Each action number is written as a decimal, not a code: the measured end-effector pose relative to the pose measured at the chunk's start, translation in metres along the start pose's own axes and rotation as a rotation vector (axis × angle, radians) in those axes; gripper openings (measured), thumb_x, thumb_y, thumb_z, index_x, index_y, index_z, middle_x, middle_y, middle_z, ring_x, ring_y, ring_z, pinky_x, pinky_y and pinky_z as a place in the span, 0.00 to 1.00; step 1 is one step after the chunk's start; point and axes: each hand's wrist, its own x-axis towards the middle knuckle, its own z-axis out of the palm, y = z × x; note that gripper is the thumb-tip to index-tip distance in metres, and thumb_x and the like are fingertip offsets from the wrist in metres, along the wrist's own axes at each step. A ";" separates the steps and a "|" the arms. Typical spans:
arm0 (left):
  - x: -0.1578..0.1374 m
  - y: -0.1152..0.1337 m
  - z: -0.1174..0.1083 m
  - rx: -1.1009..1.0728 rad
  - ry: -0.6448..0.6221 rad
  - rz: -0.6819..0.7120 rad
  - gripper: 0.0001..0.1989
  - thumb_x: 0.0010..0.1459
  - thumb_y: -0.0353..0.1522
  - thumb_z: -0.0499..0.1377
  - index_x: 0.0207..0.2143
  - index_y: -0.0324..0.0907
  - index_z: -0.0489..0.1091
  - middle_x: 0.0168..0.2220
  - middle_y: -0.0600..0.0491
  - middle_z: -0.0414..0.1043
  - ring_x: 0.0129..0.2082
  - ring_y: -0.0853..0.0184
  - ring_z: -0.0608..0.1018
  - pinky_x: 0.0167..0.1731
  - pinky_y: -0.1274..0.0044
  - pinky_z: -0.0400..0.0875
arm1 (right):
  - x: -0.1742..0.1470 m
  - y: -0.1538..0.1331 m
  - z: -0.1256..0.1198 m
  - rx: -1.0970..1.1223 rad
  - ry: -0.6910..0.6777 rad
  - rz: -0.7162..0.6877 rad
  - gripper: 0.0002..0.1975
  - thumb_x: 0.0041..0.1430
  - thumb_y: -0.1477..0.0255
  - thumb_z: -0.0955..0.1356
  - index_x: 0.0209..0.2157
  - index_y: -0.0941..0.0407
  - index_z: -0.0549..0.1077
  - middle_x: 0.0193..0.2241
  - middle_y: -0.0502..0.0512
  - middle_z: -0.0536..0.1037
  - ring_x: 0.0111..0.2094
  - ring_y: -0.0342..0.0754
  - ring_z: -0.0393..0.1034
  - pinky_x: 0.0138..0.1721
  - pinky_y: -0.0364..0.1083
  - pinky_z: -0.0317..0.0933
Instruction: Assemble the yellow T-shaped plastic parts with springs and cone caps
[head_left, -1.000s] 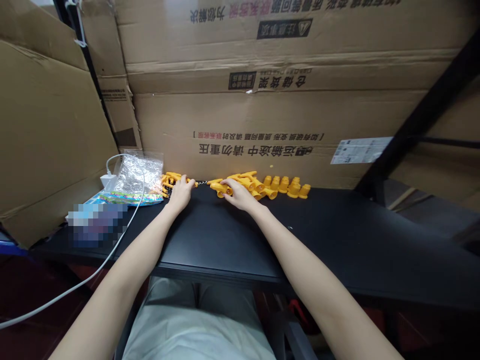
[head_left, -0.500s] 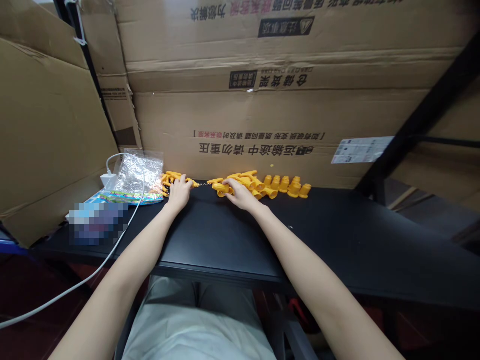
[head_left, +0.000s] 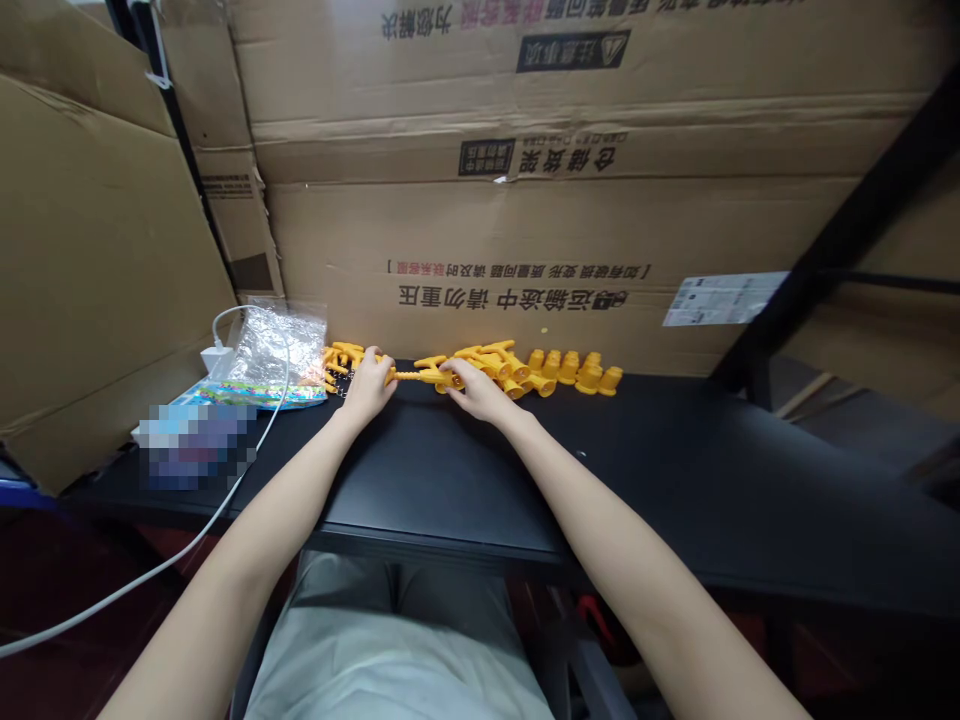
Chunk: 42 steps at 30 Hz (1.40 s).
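My left hand point(head_left: 369, 390) is closed around a yellow plastic piece, mostly hidden by the fingers. A thin yellow rod point(head_left: 409, 376) runs from it toward my right hand point(head_left: 477, 390). Fingers of that hand pinch a yellow plastic part at the rod's right end; its shape is largely covered. Beyond the right hand lie yellow branched pieces point(head_left: 487, 352) and yellow cup-shaped pieces point(head_left: 517, 385). More yellow pieces point(head_left: 341, 355) lie left of my left hand, with small dark curly bits beside them.
Several yellow cups point(head_left: 589, 376) stand upside down along the back of the black table point(head_left: 465, 480). A clear plastic bag point(head_left: 277, 345), a white charger point(head_left: 216, 358) and a white cable point(head_left: 202, 535) lie at left. Cardboard point(head_left: 525, 230) walls the back and left.
My left hand has shifted slightly right and turned. A yellow rod now spans the space between the hands, and my right hand's fingers have closed in around its end.
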 end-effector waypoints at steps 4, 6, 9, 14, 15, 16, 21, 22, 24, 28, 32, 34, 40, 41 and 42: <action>-0.001 -0.002 0.001 -0.012 -0.034 -0.063 0.14 0.59 0.32 0.55 0.47 0.40 0.68 0.46 0.43 0.70 0.45 0.59 0.75 0.46 0.70 0.69 | 0.001 0.000 0.000 0.010 0.019 -0.005 0.16 0.54 0.78 0.64 0.46 0.56 0.68 0.45 0.62 0.74 0.48 0.54 0.69 0.50 0.55 0.63; -0.002 -0.002 0.000 -0.006 -0.061 -0.084 0.15 0.60 0.34 0.54 0.50 0.41 0.67 0.43 0.44 0.73 0.45 0.59 0.76 0.46 0.70 0.69 | 0.001 -0.001 -0.001 0.016 0.026 -0.012 0.16 0.54 0.78 0.64 0.45 0.56 0.68 0.45 0.62 0.74 0.47 0.54 0.70 0.50 0.56 0.63; -0.002 -0.001 -0.003 -0.028 -0.087 -0.085 0.16 0.60 0.35 0.55 0.50 0.42 0.67 0.43 0.46 0.75 0.46 0.59 0.76 0.46 0.71 0.69 | 0.001 0.000 -0.001 0.019 0.022 -0.022 0.16 0.54 0.79 0.64 0.45 0.57 0.68 0.45 0.62 0.74 0.47 0.54 0.70 0.50 0.56 0.63; -0.002 -0.002 -0.007 -0.054 -0.104 -0.079 0.19 0.57 0.34 0.56 0.52 0.43 0.66 0.45 0.48 0.76 0.45 0.61 0.78 0.44 0.73 0.69 | 0.001 0.002 -0.003 0.037 0.024 -0.014 0.17 0.54 0.80 0.64 0.46 0.56 0.70 0.46 0.61 0.74 0.48 0.54 0.69 0.52 0.58 0.62; -0.002 -0.002 -0.008 -0.043 -0.109 -0.089 0.19 0.57 0.34 0.56 0.52 0.43 0.66 0.43 0.49 0.77 0.43 0.61 0.78 0.42 0.73 0.69 | 0.001 0.002 -0.004 0.047 0.034 -0.008 0.16 0.55 0.79 0.64 0.46 0.55 0.71 0.46 0.61 0.74 0.49 0.54 0.69 0.54 0.58 0.61; -0.002 -0.002 -0.008 -0.030 -0.112 -0.100 0.18 0.57 0.34 0.56 0.51 0.44 0.67 0.41 0.49 0.78 0.41 0.61 0.79 0.41 0.74 0.70 | 0.002 0.001 -0.005 0.058 0.044 -0.001 0.16 0.55 0.78 0.65 0.46 0.55 0.72 0.47 0.60 0.74 0.50 0.54 0.69 0.55 0.58 0.60; -0.002 0.000 -0.012 0.008 -0.093 -0.140 0.17 0.57 0.37 0.56 0.49 0.45 0.68 0.34 0.52 0.78 0.36 0.61 0.79 0.36 0.75 0.69 | 0.003 -0.002 -0.009 0.148 0.042 0.076 0.18 0.57 0.75 0.66 0.50 0.55 0.72 0.47 0.61 0.74 0.47 0.53 0.70 0.53 0.57 0.63; -0.002 0.000 -0.013 0.011 -0.090 -0.141 0.17 0.57 0.37 0.56 0.49 0.45 0.68 0.34 0.51 0.78 0.36 0.61 0.79 0.36 0.75 0.68 | 0.002 -0.002 -0.009 0.172 0.038 0.098 0.19 0.57 0.75 0.67 0.51 0.55 0.72 0.48 0.61 0.74 0.47 0.52 0.71 0.53 0.57 0.64; -0.003 0.001 -0.014 0.018 -0.092 -0.132 0.17 0.57 0.37 0.56 0.49 0.44 0.68 0.35 0.50 0.78 0.36 0.60 0.79 0.36 0.74 0.69 | 0.002 -0.001 -0.009 0.226 0.031 0.151 0.21 0.57 0.75 0.67 0.53 0.55 0.70 0.50 0.62 0.74 0.46 0.51 0.72 0.53 0.57 0.64; -0.003 0.000 -0.014 0.030 -0.105 -0.085 0.17 0.57 0.37 0.56 0.49 0.44 0.69 0.36 0.50 0.78 0.38 0.59 0.79 0.37 0.74 0.69 | 0.001 0.001 -0.007 0.367 0.012 0.289 0.21 0.57 0.74 0.68 0.53 0.58 0.67 0.51 0.65 0.73 0.43 0.50 0.75 0.50 0.56 0.66; -0.004 -0.002 -0.014 0.000 -0.074 -0.054 0.19 0.57 0.35 0.56 0.52 0.45 0.69 0.44 0.50 0.78 0.43 0.60 0.79 0.42 0.74 0.70 | 0.002 0.000 -0.004 0.512 0.017 0.385 0.15 0.58 0.72 0.68 0.47 0.59 0.68 0.41 0.62 0.78 0.40 0.50 0.77 0.48 0.53 0.68; -0.003 -0.001 -0.014 -0.017 -0.069 -0.043 0.19 0.57 0.34 0.57 0.52 0.45 0.70 0.46 0.50 0.77 0.45 0.61 0.78 0.44 0.74 0.70 | 0.004 -0.001 -0.002 0.572 0.033 0.439 0.11 0.60 0.68 0.67 0.43 0.57 0.68 0.34 0.57 0.80 0.34 0.48 0.78 0.44 0.51 0.70; -0.003 0.003 -0.015 -0.041 -0.072 -0.032 0.18 0.57 0.33 0.57 0.50 0.44 0.70 0.46 0.51 0.77 0.45 0.61 0.78 0.44 0.74 0.70 | 0.009 -0.012 -0.003 0.686 0.108 0.590 0.09 0.63 0.64 0.65 0.36 0.56 0.67 0.28 0.52 0.80 0.23 0.45 0.76 0.33 0.45 0.71; -0.003 0.004 -0.015 -0.041 -0.077 -0.037 0.18 0.57 0.33 0.57 0.50 0.44 0.70 0.46 0.50 0.77 0.45 0.61 0.78 0.44 0.74 0.70 | 0.008 -0.013 -0.005 0.702 0.102 0.608 0.09 0.63 0.64 0.65 0.36 0.56 0.67 0.28 0.53 0.80 0.23 0.45 0.76 0.33 0.45 0.71; -0.002 0.004 -0.014 -0.040 -0.082 -0.044 0.18 0.57 0.33 0.57 0.50 0.44 0.70 0.46 0.50 0.77 0.45 0.61 0.78 0.44 0.74 0.70 | 0.007 -0.014 -0.007 0.720 0.086 0.625 0.09 0.63 0.64 0.66 0.36 0.56 0.67 0.29 0.54 0.80 0.24 0.45 0.77 0.33 0.45 0.71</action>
